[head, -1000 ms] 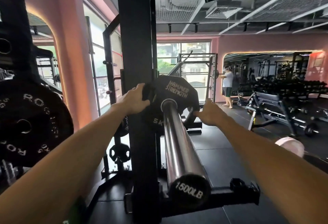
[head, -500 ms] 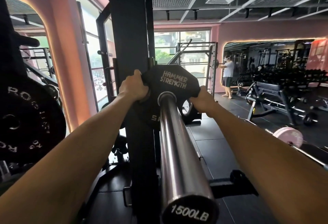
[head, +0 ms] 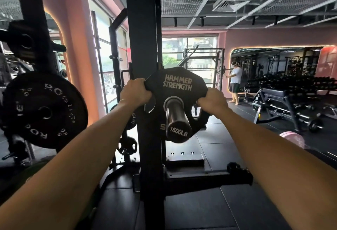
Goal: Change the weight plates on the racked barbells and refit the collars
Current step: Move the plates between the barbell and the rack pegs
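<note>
The sleeve [head: 174, 111] is polished, glossy metal. The plate [head: 176, 85] looks like matt black rubber with white lettering. The upright [head: 144, 47] is matt black painted steel. The floor [head: 215, 135] is dull dark matting.

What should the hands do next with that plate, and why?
Probably keep drawing the Hammer Strength plate toward the sleeve's end cap until it slips off. Left hand and right hand both grip its rim, and no collar shows on the barbell sleeve.
</note>
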{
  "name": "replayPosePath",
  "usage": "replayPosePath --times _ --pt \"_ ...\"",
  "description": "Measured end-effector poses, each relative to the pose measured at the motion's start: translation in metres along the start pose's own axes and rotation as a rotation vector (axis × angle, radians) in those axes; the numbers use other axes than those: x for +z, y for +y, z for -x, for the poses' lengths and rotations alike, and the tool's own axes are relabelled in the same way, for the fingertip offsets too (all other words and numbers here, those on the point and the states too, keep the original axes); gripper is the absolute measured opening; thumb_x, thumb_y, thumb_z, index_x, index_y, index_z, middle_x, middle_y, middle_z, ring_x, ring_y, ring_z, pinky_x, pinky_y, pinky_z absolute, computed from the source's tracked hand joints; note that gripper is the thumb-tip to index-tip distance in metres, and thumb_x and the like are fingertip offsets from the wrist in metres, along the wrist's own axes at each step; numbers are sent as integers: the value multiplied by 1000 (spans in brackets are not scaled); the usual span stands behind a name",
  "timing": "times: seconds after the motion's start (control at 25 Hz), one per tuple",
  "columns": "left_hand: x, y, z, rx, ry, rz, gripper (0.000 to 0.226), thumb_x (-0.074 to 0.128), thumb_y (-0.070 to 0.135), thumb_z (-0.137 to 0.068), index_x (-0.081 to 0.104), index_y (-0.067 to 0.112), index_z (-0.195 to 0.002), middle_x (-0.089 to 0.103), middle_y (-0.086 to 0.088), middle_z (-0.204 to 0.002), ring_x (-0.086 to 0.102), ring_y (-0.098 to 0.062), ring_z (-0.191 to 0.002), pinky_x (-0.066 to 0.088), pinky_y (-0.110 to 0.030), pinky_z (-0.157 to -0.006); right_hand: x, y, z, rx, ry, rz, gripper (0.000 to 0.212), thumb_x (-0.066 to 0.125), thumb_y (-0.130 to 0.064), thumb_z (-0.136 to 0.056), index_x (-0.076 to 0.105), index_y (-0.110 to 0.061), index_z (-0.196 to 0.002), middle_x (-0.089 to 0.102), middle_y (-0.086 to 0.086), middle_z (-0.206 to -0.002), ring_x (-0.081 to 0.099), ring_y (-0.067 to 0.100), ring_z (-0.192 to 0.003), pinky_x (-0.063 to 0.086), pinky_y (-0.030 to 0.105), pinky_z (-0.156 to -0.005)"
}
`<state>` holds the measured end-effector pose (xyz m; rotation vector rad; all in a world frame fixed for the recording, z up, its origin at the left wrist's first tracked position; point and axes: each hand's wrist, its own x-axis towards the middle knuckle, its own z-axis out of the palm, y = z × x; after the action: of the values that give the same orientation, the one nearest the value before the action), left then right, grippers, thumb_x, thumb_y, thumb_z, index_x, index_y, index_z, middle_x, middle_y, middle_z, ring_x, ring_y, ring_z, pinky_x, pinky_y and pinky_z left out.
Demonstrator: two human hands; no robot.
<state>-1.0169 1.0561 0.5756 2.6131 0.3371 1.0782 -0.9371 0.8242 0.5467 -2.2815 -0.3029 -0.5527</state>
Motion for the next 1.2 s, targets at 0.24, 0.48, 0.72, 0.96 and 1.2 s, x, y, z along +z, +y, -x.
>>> replayPosePath --times 0.24,0.48,0.72,0.96,1.2 --pt "-81 25 104 18 -1 8 24 58 19 -76 65 15 -98 57 -4 -85 61 -32 -85 54 -40 -76 -70 -15 107 -57 1 36 7 61 -13 -74 59 -10 -81 60 10 -81 58 31 -75 52 34 -66" --pt "-144 36 178 58 -36 -14 12 59 19 -76 63 14 -86 59 -4 -78 61 -30 -76 50 -33 -65 -123 -42 193 -98 -5 158 17 61 -13 -78 49 -11 -65 58 13 -83 59 33 -75 50 34 -63" --pt "-212 -3 211 15 -50 -95 23 60 18 -78 67 9 -98 64 -10 -89 60 -32 -80 45 -33 -68 -115 -100 248 -131 -53 157 10 61 -15 -78 52 -14 -75 56 10 -85 60 34 -81 48 33 -67" --pt "-283 -98 214 -10 -4 -118 24 61 21 -81 67 6 -99 64 -12 -88 62 -34 -83 46 -36 -69 -58 -193 268 -265 -32 133 11 63 -18 -73 56 -11 -79 56 8 -82 59 33 -84 45 31 -64" --pt "-348 -251 203 44 0 -148 27 66 24 -76 68 9 -98 68 -16 -98 64 -37 -92 48 -37 -73 44 -311 309 -277 -79 151 14 63 -26 -76 60 -13 -83 57 7 -82 55 28 -74 47 33 -67"
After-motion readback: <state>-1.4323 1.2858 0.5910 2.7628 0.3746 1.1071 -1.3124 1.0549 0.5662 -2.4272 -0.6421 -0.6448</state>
